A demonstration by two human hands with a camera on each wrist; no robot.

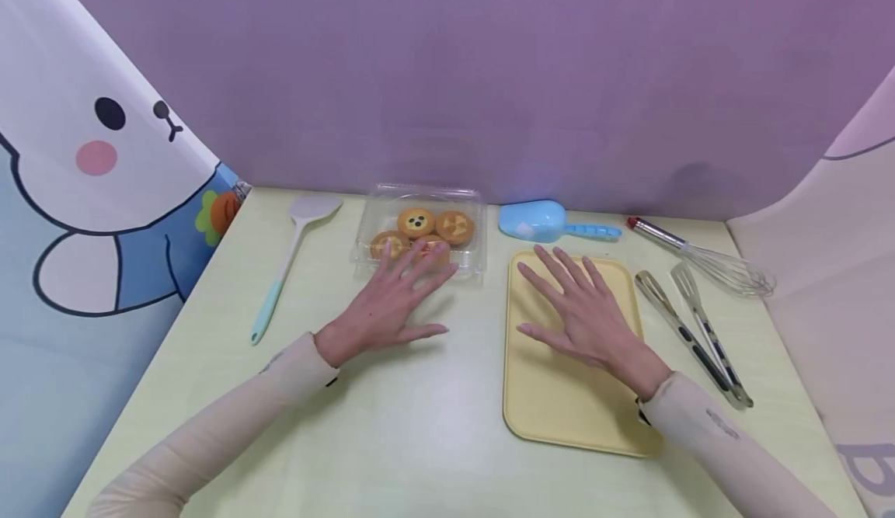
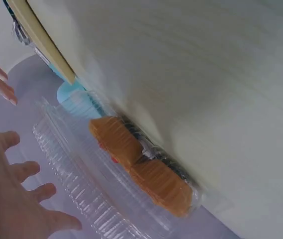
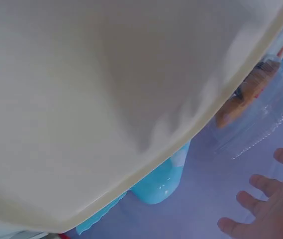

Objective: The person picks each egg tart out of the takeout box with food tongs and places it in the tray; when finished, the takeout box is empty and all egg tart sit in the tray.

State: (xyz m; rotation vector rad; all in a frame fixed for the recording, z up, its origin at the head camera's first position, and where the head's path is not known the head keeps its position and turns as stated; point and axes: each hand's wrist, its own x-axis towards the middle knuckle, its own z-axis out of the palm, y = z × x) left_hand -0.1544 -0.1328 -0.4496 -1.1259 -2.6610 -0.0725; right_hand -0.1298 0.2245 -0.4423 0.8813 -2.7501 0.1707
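Note:
My left hand (image 1: 388, 304), fingers spread, hovers at the near edge of a clear plastic box (image 1: 481, 248). Several round golden-brown pastries (image 1: 455, 227) lie inside the box, the nearer ones partly covered by my fingertips. In the left wrist view a gap shows between these fingers and the clear box (image 2: 74, 174). Over a pale yellow tray (image 1: 552, 409) my right hand (image 1: 587, 312) is held with its fingers spread too. The right wrist view shows its shadow on the tray (image 3: 81, 99). Neither hand holds anything.
Behind the tray lies a blue scoop (image 1: 534, 221). A whisk (image 1: 720, 265) and metal tongs (image 1: 706, 339) are at the right. A spatula with a mint handle (image 1: 269, 308) lies left of the box. A purple cloth backdrop (image 1: 447, 75) rises behind the table.

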